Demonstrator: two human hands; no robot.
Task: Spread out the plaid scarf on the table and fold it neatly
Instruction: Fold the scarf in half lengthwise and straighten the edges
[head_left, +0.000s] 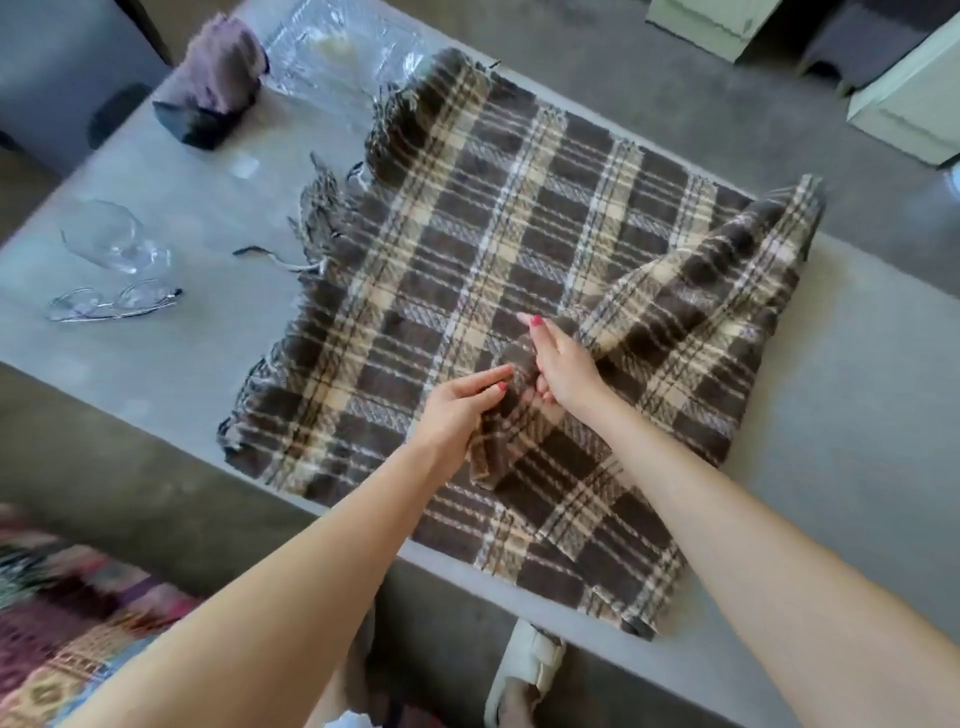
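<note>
The brown and cream plaid scarf (467, 234) lies spread over the grey table (182, 338), its fringe along the left edge. Its right part is folded back diagonally toward the middle. My left hand (457, 415) pinches the raised fold's near edge with fingers and thumb. Just beyond it, my right hand (558, 364) grips the same bunched fold, fingers curled into the cloth. Both hands meet near the scarf's centre, and the scarf's near corner hangs slightly over the table's front edge.
Eyeglasses (109, 304) and a clear glass object (111, 239) lie at the table's left. A purple fuzzy item on a dark block (215, 78) and clear plastic wrapping (337, 47) sit at the far end. A patterned rug (67, 613) and my sandalled foot (524, 670) are below.
</note>
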